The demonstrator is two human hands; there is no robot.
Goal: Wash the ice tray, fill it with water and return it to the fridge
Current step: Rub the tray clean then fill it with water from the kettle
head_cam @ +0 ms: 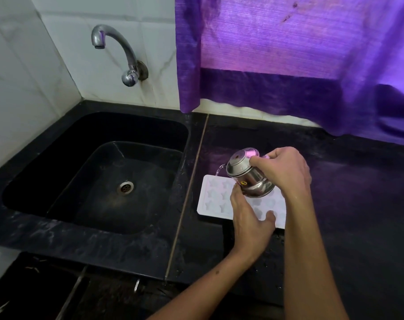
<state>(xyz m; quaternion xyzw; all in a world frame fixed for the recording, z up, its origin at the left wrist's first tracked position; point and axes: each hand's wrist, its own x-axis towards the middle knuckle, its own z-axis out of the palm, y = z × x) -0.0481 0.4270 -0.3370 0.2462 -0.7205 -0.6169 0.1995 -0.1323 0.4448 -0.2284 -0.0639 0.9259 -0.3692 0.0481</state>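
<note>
Only the head view to go on. We've got the ice tray (216,197) lying flat on the dark surface (358,204), just right of the sink (92,172). Our right hand (285,168) has its fingers wrapped round a small steel pot (248,176), tipped over so a thin stream of water (220,169) runs from its lip into the tray's far-left corner. Our left hand (249,218) is spread wide over the tray's near side, fingertips touching the pot's underside, thumb out over the tray, not gripping anything.

What could go wrong, we reckon: the pot has a wide rounded mouth and no proper spout, so tip it a touch more and the water gushes, overshoots the shallow moulds and floods the surface. The pot is polished, and wet fingers could slip on it. The tray looks like thin, pale, bendy plastic or silicone, so carrying it full to the fridge is where most of the slopping would happen.

Texture-wise, the tray is matte with what look like little star-shaped pockets. The pot is shiny and bulbous with a small yellow sticker (243,183). The surface is glossy black stone, already speckled with droplets near the front edge.
</note>
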